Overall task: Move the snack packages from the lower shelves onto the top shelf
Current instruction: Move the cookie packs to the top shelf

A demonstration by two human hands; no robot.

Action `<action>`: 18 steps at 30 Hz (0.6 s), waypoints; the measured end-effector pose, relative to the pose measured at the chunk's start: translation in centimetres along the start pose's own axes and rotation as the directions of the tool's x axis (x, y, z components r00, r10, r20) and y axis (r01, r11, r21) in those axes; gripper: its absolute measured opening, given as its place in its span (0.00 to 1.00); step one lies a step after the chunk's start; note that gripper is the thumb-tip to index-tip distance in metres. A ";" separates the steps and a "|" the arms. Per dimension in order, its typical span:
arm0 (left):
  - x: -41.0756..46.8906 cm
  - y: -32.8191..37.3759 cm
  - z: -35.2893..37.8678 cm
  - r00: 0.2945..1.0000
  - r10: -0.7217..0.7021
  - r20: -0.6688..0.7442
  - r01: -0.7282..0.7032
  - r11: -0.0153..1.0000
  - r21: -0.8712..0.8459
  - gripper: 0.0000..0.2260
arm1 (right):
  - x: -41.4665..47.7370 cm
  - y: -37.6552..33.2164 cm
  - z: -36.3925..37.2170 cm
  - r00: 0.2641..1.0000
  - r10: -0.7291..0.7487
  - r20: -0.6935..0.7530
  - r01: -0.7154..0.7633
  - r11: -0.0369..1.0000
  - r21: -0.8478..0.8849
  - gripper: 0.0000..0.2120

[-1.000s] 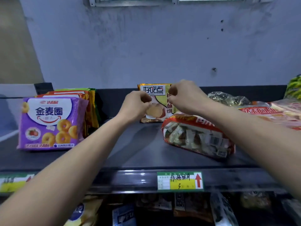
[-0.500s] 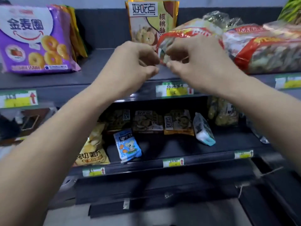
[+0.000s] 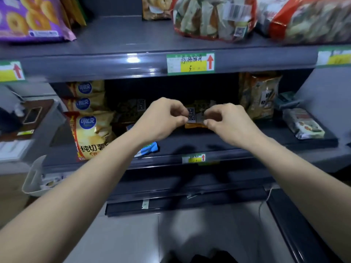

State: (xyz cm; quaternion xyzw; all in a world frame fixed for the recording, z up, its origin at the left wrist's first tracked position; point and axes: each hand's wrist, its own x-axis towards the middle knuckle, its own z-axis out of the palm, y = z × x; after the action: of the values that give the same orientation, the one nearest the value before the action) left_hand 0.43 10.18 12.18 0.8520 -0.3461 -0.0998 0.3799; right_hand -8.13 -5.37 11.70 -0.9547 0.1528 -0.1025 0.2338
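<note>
On the lower shelf (image 3: 237,149) an orange-edged cookie package (image 3: 197,112) stands upright at the back. My left hand (image 3: 161,118) pinches its left edge and my right hand (image 3: 228,122) pinches its right edge. The package still rests on the shelf, partly hidden by my fingers. Other snacks on this shelf are yellow chip bags (image 3: 93,133), a dark cookie package (image 3: 131,111), a small blue packet (image 3: 148,149), a brown bag (image 3: 258,95) and a pale packet (image 3: 302,124). The top shelf (image 3: 117,38) holds a purple ring-biscuit bag (image 3: 28,18) and red-trimmed clear bags (image 3: 212,18).
The top shelf's front lip carries a green and yellow price tag (image 3: 190,63). A bare stretch of top shelf lies between the purple bag and the clear bags. A white bin (image 3: 34,179) sits low at the left. Grey floor lies below the shelves.
My view dropped from the top shelf to the lower one. Both hands came down from the top shelf, holding nothing, and closed on the orange-edged cookie package.
</note>
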 end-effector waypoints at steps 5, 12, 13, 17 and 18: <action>1.9 -1.1 3.8 0.996 -0.094 -0.010 0.094 0.996 0.012 0.01 | 0.5 4.3 0.8 0.996 0.058 0.069 -0.061 0.997 0.046 0.17; 4.7 -1.0 10.0 0.975 -0.222 -0.001 0.222 0.973 -0.058 0.03 | 2.0 9.6 1.1 0.982 0.065 0.177 -0.081 0.993 0.085 0.20; 5.1 -1.1 10.8 0.970 -0.242 0.001 0.242 0.968 -0.068 0.04 | 2.4 10.2 1.3 0.979 0.060 0.194 -0.078 0.993 0.087 0.20; 6.0 -2.0 13.0 0.945 -0.326 -0.029 0.321 0.940 -0.112 0.04 | 3.7 12.2 2.5 0.971 0.020 0.237 -0.047 0.993 0.109 0.21; 6.2 -2.3 13.4 0.939 -0.344 -0.034 0.337 0.933 -0.125 0.04 | 4.0 12.4 2.9 0.969 0.009 0.248 -0.038 0.993 0.112 0.21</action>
State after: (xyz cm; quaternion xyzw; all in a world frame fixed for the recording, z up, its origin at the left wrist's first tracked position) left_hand 0.36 -0.60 1.80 0.8777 -0.1762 -0.1607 0.4156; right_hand -6.69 -15.99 3.78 -0.9430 0.1275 0.0110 0.3071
